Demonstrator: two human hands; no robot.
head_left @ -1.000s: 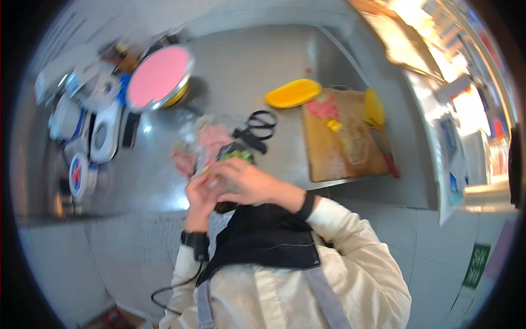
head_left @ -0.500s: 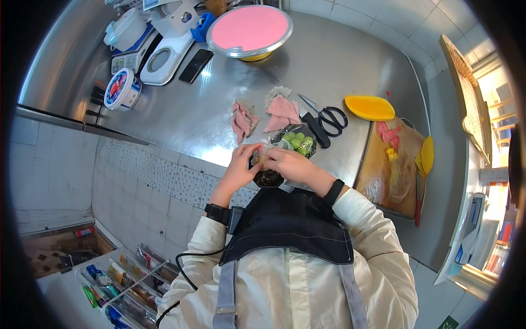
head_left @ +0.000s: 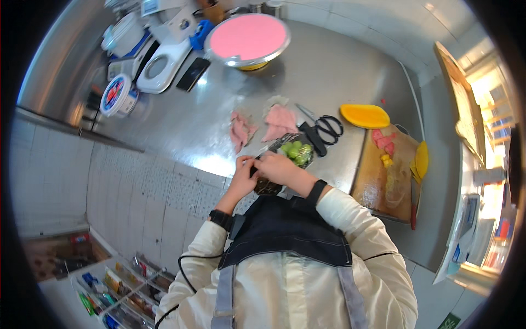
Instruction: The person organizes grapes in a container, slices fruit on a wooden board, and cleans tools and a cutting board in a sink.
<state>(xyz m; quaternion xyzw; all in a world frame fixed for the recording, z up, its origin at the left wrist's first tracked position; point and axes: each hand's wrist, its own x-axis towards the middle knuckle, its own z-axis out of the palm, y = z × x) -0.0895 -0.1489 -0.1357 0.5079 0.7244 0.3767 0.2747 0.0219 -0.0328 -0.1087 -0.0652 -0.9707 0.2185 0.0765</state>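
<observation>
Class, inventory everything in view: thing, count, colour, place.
Table: 1, silver, centre
Grapes: several, green, front centre
Cloths: 2, pink, mid-table
Scissors: 1, black-handled, right of cloths
Board: 1, brown, right
Scraps: several, pink, on board
Curved pieces: at least 2, yellow, by board
Knife: 1, red-handled, board's edge
Stand: 1, pink-topped, far side
Phone: 1, black, left of stand
Tub: 1, white, left
Divided tray: 1, white, lower left
Apron: 1, black, lower centre
Left hand: 1, cream-sleeved, centre
Right hand: 1, cream-sleeved, beside left

The bare left hand [head_left: 241, 176] and bare right hand [head_left: 278, 168] now sit closer together than 0.5 seconds ago; crumpled clear film between their fingertips is now hidden.
</observation>
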